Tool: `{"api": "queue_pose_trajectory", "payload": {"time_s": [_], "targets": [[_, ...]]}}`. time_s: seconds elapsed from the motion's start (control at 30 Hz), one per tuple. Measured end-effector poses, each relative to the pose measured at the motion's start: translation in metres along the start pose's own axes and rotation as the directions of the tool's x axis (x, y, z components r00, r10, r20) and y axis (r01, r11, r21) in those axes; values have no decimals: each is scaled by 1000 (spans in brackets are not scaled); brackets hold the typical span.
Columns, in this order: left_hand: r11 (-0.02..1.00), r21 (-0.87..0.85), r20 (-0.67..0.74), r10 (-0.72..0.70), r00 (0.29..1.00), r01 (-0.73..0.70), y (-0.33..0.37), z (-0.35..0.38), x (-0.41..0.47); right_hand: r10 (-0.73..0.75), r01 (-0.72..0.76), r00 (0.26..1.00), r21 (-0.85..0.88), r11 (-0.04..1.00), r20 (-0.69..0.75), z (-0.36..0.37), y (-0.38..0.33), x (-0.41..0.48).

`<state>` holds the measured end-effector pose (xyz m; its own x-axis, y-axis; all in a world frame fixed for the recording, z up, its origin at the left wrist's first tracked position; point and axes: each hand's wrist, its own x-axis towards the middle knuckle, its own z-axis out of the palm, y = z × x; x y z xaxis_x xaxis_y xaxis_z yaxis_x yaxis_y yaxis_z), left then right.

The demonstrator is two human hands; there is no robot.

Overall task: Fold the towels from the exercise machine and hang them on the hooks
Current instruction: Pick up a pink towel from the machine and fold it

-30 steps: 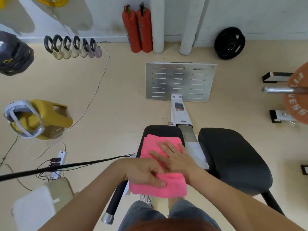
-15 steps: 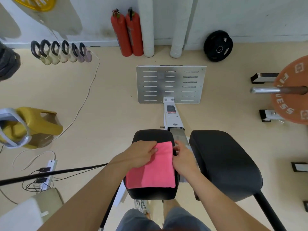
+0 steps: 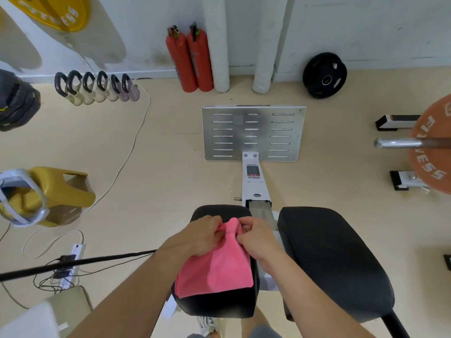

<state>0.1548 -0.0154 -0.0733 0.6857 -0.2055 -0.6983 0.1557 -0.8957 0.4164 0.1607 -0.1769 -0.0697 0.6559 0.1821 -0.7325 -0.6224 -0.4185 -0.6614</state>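
A pink towel (image 3: 216, 270), folded to a small rectangle, lies on the left black pad (image 3: 217, 304) of the exercise machine. Its far end is bunched up into a peak. My left hand (image 3: 196, 236) pinches that far end from the left. My right hand (image 3: 257, 236) pinches it from the right. Both hands meet at the bunched tip, and the near part of the towel still rests flat on the pad. No hooks are in view.
A second, larger black pad (image 3: 334, 259) sits to the right. The machine's metal foot plate (image 3: 253, 132) lies ahead on the floor. Two red fire extinguishers (image 3: 189, 59) stand at the wall. A barbell with an orange plate (image 3: 432, 145) is at right, cables and a power strip (image 3: 73, 259) at left.
A second ago both hands pressed flat on the towel. Then they moved to its far edge, and now they have gathered that edge together into a bunched peak.
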Motion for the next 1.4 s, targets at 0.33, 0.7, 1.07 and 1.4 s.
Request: {"api": "queue_pose_trajectory", "payload": {"time_s": [0.33,0.7,1.07,1.4], "targets": [[824,-558,-132,23,991,-94,-6,-42,-53,-157,138,983,181,974,97,-9,-30,-31],[619,-708,-394,53,918,-340,-72,-82,-197,-490,479,863,107,871,123,91,-117,-137],[631,-523,-698,68,713,-573,-132,-129,-322,-681,676,732,-117,728,-9,200,-163,-250],[762,-235,-584,385,715,-603,-160,-193,-360,-750,751,634,-381,539,189,201,-235,-270]]}}
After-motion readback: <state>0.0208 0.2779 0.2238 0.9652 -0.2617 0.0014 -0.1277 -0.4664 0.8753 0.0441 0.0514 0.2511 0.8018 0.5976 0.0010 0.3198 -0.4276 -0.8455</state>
